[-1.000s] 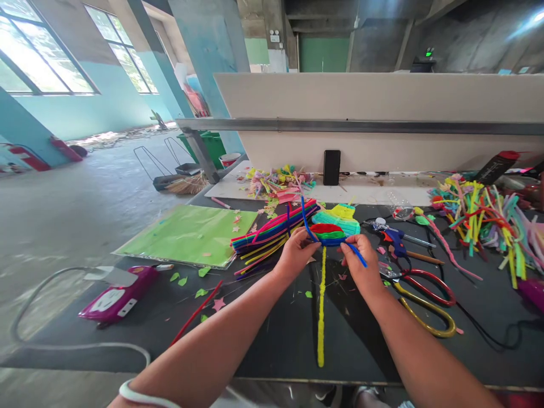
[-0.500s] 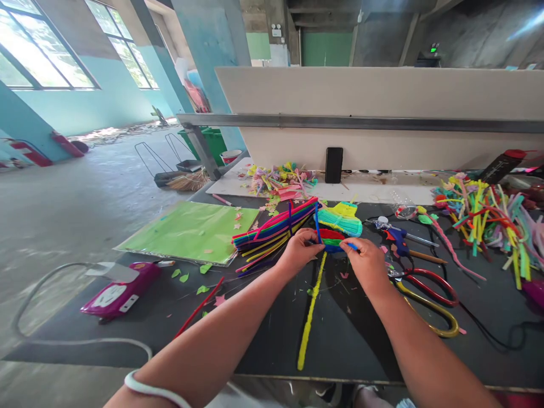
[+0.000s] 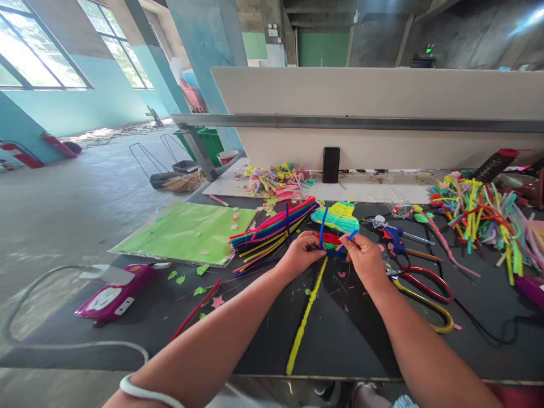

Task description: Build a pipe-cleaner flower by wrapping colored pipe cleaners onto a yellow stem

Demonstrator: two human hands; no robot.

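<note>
Between my hands is a small piece made of red, green and blue pipe cleaners (image 3: pixel 330 241). My left hand (image 3: pixel 304 253) pinches its left end, where a blue pipe cleaner (image 3: pixel 323 220) sticks upward. My right hand (image 3: pixel 361 256) has thumb and fingers closed on a blue pipe cleaner end (image 3: pixel 352 234) at the right side. Below the piece, a yellow pipe cleaner (image 3: pixel 306 320) runs toward the table's front edge. Just behind my hands lies a turquoise and yellow pipe-cleaner shape (image 3: pixel 338 216). A bundle of coloured pipe cleaners (image 3: pixel 272 229) rests to the left.
Scissors (image 3: pixel 427 289) and a blue glue gun (image 3: pixel 395 239) lie right of my hand. A pile of cut pipe cleaners (image 3: pixel 480 215) is farther right. At left are a green sheet in plastic (image 3: pixel 182 232) and a purple device (image 3: pixel 119 292) with a cable. A phone (image 3: pixel 331 165) stands behind.
The blue end by my right hand has swung from pointing nearly sideways to slanting upward. The upright blue pipe cleaner tilts more to the right. The view has shifted slightly.
</note>
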